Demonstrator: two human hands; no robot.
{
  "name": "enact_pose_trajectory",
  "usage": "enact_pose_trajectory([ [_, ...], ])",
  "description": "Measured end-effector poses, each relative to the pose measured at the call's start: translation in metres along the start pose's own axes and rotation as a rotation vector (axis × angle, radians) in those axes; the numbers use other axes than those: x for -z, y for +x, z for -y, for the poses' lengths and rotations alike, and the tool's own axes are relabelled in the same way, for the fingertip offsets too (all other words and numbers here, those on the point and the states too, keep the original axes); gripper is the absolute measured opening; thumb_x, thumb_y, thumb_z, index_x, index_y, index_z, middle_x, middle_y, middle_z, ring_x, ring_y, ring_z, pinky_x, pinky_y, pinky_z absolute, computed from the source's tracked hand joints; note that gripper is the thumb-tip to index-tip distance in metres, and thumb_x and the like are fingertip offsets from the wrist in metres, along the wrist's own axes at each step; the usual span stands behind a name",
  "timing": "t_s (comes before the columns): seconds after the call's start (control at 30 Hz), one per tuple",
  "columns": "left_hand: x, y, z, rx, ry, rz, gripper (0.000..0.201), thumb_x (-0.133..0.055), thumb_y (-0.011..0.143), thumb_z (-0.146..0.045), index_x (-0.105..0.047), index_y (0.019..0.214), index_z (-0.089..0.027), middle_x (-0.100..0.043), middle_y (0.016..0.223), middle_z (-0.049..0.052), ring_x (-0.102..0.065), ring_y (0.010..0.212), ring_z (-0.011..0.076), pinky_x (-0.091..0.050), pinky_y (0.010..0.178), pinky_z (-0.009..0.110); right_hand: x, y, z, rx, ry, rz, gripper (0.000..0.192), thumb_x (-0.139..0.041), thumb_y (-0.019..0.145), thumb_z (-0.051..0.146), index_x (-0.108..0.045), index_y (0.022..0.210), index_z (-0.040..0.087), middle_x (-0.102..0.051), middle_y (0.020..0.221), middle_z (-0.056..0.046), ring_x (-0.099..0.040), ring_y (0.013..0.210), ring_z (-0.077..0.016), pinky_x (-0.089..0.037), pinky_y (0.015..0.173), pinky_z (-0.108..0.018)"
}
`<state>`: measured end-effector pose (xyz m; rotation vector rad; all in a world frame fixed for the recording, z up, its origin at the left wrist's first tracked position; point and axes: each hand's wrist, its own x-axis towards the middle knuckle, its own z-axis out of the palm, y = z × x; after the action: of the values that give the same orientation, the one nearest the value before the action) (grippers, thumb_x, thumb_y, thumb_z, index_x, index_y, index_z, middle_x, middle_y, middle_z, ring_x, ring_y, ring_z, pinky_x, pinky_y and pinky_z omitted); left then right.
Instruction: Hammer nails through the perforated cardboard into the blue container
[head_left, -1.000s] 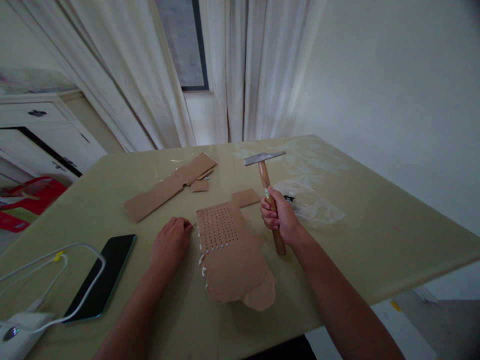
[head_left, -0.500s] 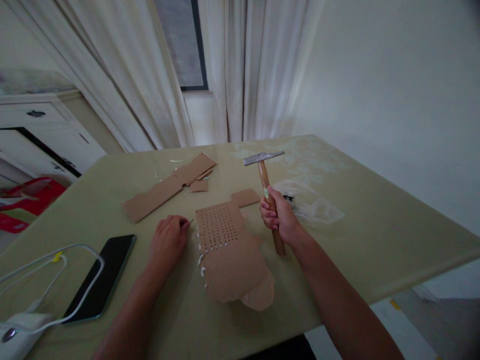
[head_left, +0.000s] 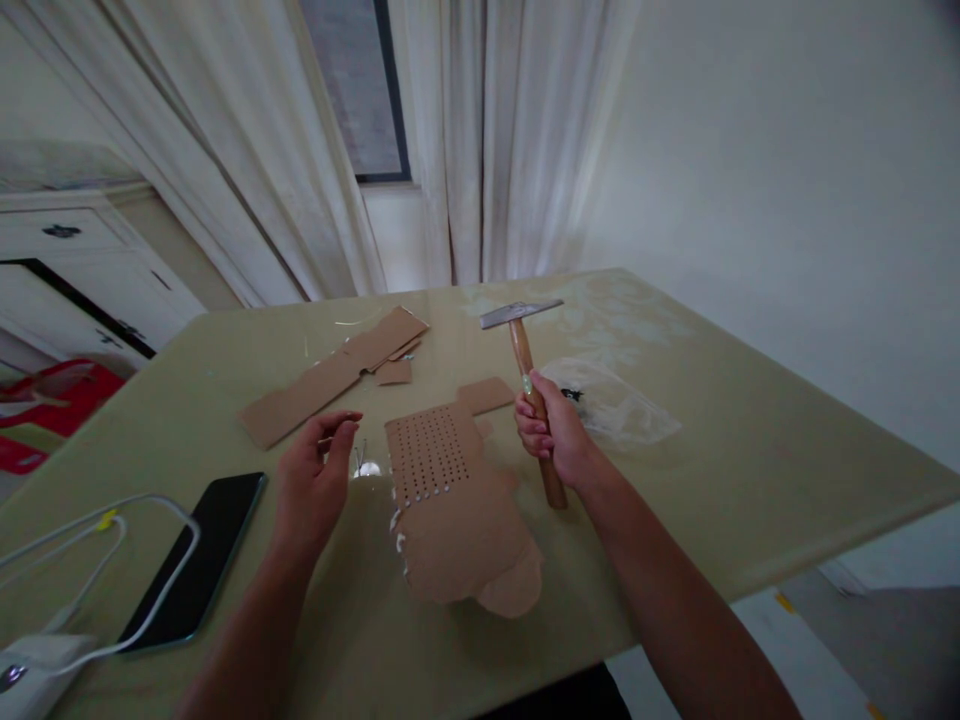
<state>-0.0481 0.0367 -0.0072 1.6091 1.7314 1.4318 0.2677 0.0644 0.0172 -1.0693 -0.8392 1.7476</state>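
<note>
We see our left hand point(head_left: 311, 485) just lifted, fingers half-curled, any hold unclear, leaving pins point(head_left: 361, 460) exposed within reach beside the holed card point(head_left: 465, 540), our right hand point(head_left: 556, 432) opposite clenching the hammer point(head_left: 522, 347).

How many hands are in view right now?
2: the left hand, beside the dotted cardboard, and the right hand, around the hammer. No others show.

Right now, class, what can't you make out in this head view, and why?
All in the head view:
Hammer: mid-handle hidden by the right hand.
Whatever the left hand may hold: too small to tell.
White device: cut off by the left edge.
Dark item at the plastic bag: too small to identify.
</note>
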Motion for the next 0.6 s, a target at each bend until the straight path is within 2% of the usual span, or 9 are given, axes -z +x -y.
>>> enact_pose_trajectory([
  [0.1, -0.005, -0.013, -0.016, -0.013, -0.190, -0.010, 0.027, -0.073, 0.092, -0.047, -0.071, 0.101, -0.021, -0.080, 0.099, 0.006, -0.077, 0.094, 0.0226, -0.063, 0.089, 0.037, -0.002, -0.003, 0.002, -0.006, 0.001, 0.012, 0.061, -0.055, 0.098, 0.075, -0.041, 0.064, 0.026, -0.025, 0.048, 0.013, -0.011, 0.037, -0.0054, -0.016, 0.030, -0.017],
  [0.27, -0.005, -0.034, -0.043, -0.162, -0.256, 0.099, 0.014, -0.081, 0.091, -0.037, -0.077, 0.091, -0.023, -0.083, 0.091, 0.003, -0.078, 0.087, 0.0208, -0.065, 0.084, 0.035, -0.003, -0.005, 0.002, -0.001, 0.005, 0.015, 0.061, -0.055, 0.098, 0.075, -0.041, 0.065, 0.026, -0.025, 0.048, 0.013, -0.011, 0.037, -0.0054, -0.016, 0.031, -0.016],
  [0.47, -0.008, -0.043, -0.057, -0.203, -0.112, 0.334, 0.012, -0.080, 0.094, -0.039, -0.084, 0.093, -0.027, -0.083, 0.088, 0.002, -0.077, 0.079, 0.0188, -0.060, 0.071, 0.028, -0.003, -0.003, 0.001, -0.001, 0.011, -0.003, 0.062, -0.052, 0.099, 0.075, -0.040, 0.065, 0.026, -0.025, 0.047, 0.013, -0.009, 0.037, -0.0053, -0.014, 0.030, -0.016],
  [0.6, -0.012, -0.043, -0.060, -0.241, -0.060, 0.354, 0.014, -0.078, 0.094, -0.039, -0.086, 0.090, -0.028, -0.082, 0.084, 0.002, -0.073, 0.075, 0.0188, -0.057, 0.069, 0.029, -0.003, -0.005, 0.002, 0.004, 0.018, -0.001, 0.062, -0.054, 0.099, 0.076, -0.040, 0.066, 0.026, -0.024, 0.047, 0.013, -0.010, 0.037, -0.0055, -0.015, 0.030, -0.016],
])
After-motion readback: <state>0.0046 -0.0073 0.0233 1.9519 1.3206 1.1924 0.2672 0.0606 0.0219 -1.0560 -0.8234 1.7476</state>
